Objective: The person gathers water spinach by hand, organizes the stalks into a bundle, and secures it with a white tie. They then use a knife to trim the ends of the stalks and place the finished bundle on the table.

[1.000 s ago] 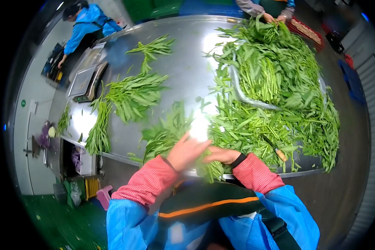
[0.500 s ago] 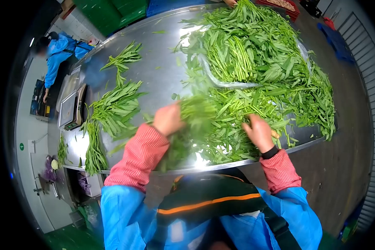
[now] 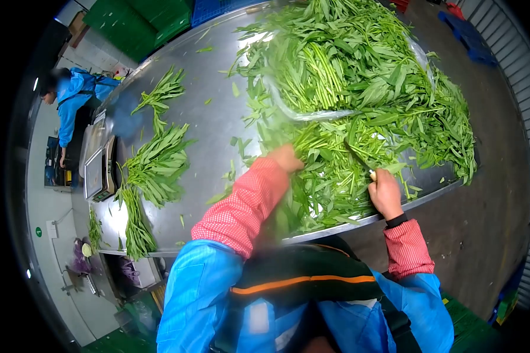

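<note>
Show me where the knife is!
In the head view, the knife is right of centre, held in the right hand over the leafy greens.

One wide-angle view from the wearer's head, looking forward and steeply down.
The camera sat above the dark green cloth apron with an orange stripe (image 3: pixel 306 266) at 6 o'clock and faced along the broad grey metal table (image 3: pixel 218 106), which ran toward 12 o'clock. The bare left hand (image 3: pixel 285 157), close to centre, and the bare right hand (image 3: pixel 387 194), just past 3 o'clock, were near; the blue-jacketed person (image 3: pixel 76 94) at 10 o'clock was well apart. Black curved around the field's left and right edges.
</note>
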A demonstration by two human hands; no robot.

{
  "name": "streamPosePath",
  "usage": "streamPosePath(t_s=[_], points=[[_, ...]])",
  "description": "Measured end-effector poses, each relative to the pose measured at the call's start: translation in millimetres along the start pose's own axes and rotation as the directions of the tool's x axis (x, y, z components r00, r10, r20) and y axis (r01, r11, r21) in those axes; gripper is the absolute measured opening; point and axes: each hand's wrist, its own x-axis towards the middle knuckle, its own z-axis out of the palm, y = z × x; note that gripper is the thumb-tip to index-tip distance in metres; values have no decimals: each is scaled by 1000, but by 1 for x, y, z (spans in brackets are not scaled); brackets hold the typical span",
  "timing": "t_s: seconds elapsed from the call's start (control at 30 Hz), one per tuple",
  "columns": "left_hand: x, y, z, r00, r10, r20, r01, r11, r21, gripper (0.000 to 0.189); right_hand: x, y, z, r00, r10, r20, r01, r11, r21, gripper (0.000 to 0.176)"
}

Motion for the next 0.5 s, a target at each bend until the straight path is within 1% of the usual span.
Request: streamPosePath(t_s=[0.03,0.07,0.1,0.13,0.17,0.2,0.23,0.27,0.3,0.4,0.43,0.5], points=[[1,0,1,1000,-7,10,7,1000,13,56,-1,-5,-7,999,40,-1,-40,994,103,21],[0,0,0,1000,-14,14,13,1000,7,56,-1,-14,-16,990,134,46,-142,944,299,23],[-2,3,-1,1000,-19,15,19,1000,-1,57,0,-28,-27,971,213,108,-239,847,475,26],[-4,4,-2,1000,-24,16,24,1000,-11,57,1,-37,-32,944,275,184,-329,709,624,28],[-3,4,-2,1000,-20,15,20,1000,-12,57,1,-36,-15,977,183,113,-205,642,739,32],[-3,3,-1,1000,-16,14,16,1000,-15,57,0,-37,-2,944,182,276,-327,401,856,29],[-3,1,-1,1000,-13,13,13,1000,-17,57,2,-50,-9,893,148,425,-448,204,870,28],[-4,1,-1,1000,-10,3,10,1000,-6,57,4,-65,-15,826,81,557,-560,5,829,28],[-4,0,0,1000,-7,-6,7,1000,5,58,8,-76,-12,841,35,540,-534,-105,839,28],[-8,1,-1,1000,2,-12,-2,1000,4,58,14,-82,10,869,-84,487,-493,-84,866,28],[-8,1,-2,1000,6,-10,-6,1000,-2,58,16,-83,10,857,-92,507,-513,-48,857,30],[-8,0,-1,1000,15,-11,-15,1000,-12,59,18,-93,-2,841,-59,537,-532,85,842,29]])
